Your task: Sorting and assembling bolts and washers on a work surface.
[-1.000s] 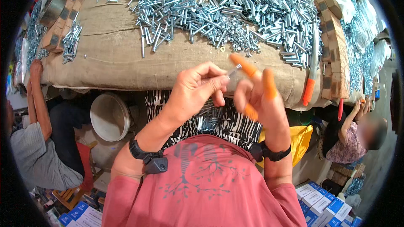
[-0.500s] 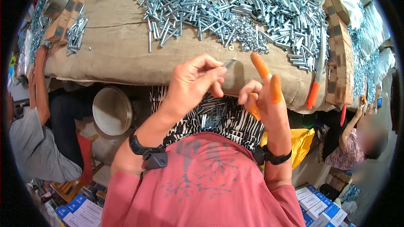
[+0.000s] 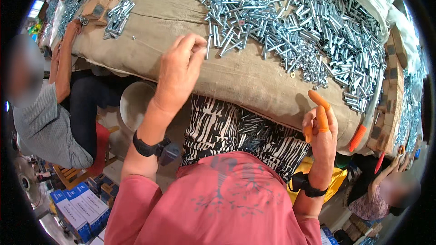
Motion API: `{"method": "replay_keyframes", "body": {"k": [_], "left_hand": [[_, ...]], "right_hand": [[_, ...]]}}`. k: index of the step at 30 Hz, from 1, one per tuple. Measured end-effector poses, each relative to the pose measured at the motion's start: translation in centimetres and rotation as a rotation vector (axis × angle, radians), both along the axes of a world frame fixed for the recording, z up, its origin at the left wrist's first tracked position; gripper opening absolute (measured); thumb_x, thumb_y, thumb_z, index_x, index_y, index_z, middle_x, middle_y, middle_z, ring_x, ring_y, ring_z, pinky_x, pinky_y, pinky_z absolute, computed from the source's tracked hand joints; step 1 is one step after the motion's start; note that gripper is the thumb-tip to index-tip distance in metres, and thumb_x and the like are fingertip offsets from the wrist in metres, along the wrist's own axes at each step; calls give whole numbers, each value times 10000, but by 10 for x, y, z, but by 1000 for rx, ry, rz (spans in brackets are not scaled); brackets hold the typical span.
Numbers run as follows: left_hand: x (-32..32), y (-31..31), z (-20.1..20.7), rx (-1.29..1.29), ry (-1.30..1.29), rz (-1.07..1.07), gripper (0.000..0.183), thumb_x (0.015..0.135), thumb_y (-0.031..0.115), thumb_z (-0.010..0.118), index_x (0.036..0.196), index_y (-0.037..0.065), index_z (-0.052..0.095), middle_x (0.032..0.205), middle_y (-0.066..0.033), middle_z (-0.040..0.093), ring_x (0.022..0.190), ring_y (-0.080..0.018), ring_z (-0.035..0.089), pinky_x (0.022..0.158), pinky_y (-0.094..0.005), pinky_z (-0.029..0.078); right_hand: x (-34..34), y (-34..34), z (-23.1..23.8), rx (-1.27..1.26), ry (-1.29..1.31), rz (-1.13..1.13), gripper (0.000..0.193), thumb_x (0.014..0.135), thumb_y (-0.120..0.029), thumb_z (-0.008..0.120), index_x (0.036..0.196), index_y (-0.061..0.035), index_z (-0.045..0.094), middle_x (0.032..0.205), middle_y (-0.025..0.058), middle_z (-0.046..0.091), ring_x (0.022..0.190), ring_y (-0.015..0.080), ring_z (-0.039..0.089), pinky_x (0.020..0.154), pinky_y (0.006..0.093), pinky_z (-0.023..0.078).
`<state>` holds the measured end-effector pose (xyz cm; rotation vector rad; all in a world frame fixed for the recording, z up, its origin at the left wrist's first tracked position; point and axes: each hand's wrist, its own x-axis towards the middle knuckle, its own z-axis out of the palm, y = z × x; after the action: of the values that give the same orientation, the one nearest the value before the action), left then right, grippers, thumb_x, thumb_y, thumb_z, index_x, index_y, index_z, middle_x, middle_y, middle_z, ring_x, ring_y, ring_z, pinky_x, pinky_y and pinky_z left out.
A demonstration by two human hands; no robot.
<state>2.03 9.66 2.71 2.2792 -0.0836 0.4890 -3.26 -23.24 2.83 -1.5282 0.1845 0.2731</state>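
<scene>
My left hand (image 3: 179, 70) is raised over the cloth-covered table with thumb and fingers drawn into a pinch. What lies in the pinch, if anything, is hidden. The fingertips come up beside a single metal pin (image 3: 208, 47) at the near left edge of the metal pile. At the table's near edge, my right hand (image 3: 323, 127) has orange finger covers (image 3: 322, 118). One covered finger stretches out while the other fingers curl toward the palm, whose contents I cannot see. Slim metal parts (image 3: 254, 124) rest in my lap on black-and-white patterned cloth.
Metal pins and tubes (image 3: 272, 13) cover the table's far part, with small nuts (image 3: 304, 61) nearer. A smaller metal pile (image 3: 119, 16) lies left. Wooden blocks (image 3: 390, 90) edge the right, near an orange-handled tool (image 3: 358, 138). A bucket (image 3: 136, 104) stands below. A person sits on either side.
The view has turned, shifting the table rightward. My left hand has gone left and farther over the table, and the metal piece it pinched no longer shows. My right hand is lower and apart from it.
</scene>
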Motion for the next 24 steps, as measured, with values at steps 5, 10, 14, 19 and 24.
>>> {"method": "replay_keyframes", "body": {"k": [5, 10, 14, 19, 24], "left_hand": [[13, 12, -14, 33, 231, 11, 183, 882, 151, 669, 859, -9, 584, 678, -36, 543, 590, -69, 463, 544, -250, 390], [22, 19, -8, 3, 271, -84, 153, 875, 120, 672, 892, -11, 596, 662, -34, 511, 593, -79, 449, 538, -242, 384], [21, 29, 1, -20, 253, -87, 115, 879, 83, 656, 921, -11, 606, 669, -44, 505, 602, -78, 449, 546, -232, 386], [33, 32, 10, 402, -98, -279, 143, 865, 75, 652, 990, 16, 616, 828, -125, 621, 666, -242, 591, 601, -314, 461], [33, 12, 18, 328, 82, -148, 236, 853, 213, 677, 957, 16, 598, 942, -169, 628, 818, -340, 632, 691, -382, 499]], "right_hand": [[2, 1, -2, 30, 15, -29, 376, 1023, -265, 463, 1337, -64, 508, 713, 13, 570, 475, 45, 462, 429, 169, 356], [3, -4, -8, 78, 28, -40, 362, 1020, -215, 463, 1341, -53, 500, 723, 25, 575, 483, 56, 483, 431, 175, 379], [2, -1, -4, 49, 32, -29, 362, 1018, -203, 463, 1343, -48, 497, 729, 29, 579, 486, 60, 490, 435, 176, 387], [4, -3, -3, 60, 38, -22, 361, 1018, -196, 462, 1342, -39, 491, 734, 31, 585, 487, 62, 500, 446, 175, 401], [2, -5, -6, 80, 27, -14, 363, 1017, -189, 463, 1347, -38, 481, 751, 37, 592, 499, 68, 513, 455, 176, 404]]}}
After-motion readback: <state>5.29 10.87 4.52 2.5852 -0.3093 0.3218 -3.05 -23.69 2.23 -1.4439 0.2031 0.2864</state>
